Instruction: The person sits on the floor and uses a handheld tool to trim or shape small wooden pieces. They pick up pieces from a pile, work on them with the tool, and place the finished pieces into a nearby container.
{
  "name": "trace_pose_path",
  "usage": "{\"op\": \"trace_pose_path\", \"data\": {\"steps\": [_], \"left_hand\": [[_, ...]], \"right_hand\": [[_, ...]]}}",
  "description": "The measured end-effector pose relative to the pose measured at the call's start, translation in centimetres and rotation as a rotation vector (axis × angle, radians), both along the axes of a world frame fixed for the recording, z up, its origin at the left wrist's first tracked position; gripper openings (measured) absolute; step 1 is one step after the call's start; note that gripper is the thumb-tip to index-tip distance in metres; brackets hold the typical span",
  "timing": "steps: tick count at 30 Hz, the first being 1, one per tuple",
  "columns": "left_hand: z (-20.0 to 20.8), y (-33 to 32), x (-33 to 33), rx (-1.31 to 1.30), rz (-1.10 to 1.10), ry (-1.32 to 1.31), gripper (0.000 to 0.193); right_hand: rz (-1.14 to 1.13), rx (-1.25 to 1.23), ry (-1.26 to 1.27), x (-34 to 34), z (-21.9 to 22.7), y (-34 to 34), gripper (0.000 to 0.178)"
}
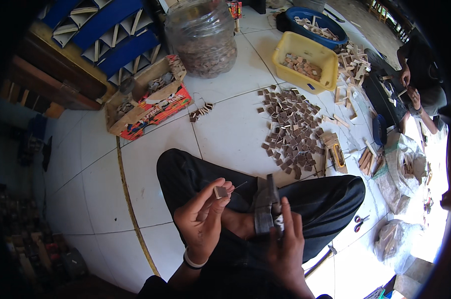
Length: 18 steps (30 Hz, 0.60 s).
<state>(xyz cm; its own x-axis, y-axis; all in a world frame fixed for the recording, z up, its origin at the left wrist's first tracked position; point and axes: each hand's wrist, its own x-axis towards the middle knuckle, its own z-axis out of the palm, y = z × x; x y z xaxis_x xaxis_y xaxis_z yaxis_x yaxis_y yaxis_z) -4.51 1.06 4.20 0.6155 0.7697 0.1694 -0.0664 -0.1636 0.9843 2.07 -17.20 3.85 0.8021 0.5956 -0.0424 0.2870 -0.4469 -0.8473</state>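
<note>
I sit cross-legged in black trousers on a white tiled floor. My left hand (203, 217) pinches a small square wooden piece (220, 192) between thumb and fingertips, with a thin nail or pin (239, 186) sticking out beside it. My right hand (286, 244) grips a metal tool with a dark head (268, 204), held upright just right of the wooden piece. A heap of small brown wooden squares (291, 132) lies on the floor in front of my knees.
A yellow tub (305, 47) and a blue tub (312, 15) hold wooden pieces. A large clear jar (203, 37) stands at the back. An open cardboard box (146, 97) lies left. Scissors (360, 222) and plastic bags (399, 174) lie right. Another person (419, 84) sits far right.
</note>
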Motion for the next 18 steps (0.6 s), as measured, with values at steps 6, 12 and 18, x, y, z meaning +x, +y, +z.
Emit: {"op": "trace_pose_path", "data": {"steps": [6,12,18], "left_hand": [[0.9,1.0,-0.4,-0.357,-0.115,0.012,0.035],[1.4,1.1,-0.4,-0.404,-0.177,0.031,0.035],[1.7,1.0,-0.3,-0.391,-0.201,0.032,0.033]], "right_hand": [[0.156,0.02,-0.011,1.3,-0.2,-1.0,0.086],[0.222,0.047,0.048,1.3,-0.2,-1.1,0.087],[0.246,0.057,0.053,1.3,0.1,-1.1,0.087]]}}
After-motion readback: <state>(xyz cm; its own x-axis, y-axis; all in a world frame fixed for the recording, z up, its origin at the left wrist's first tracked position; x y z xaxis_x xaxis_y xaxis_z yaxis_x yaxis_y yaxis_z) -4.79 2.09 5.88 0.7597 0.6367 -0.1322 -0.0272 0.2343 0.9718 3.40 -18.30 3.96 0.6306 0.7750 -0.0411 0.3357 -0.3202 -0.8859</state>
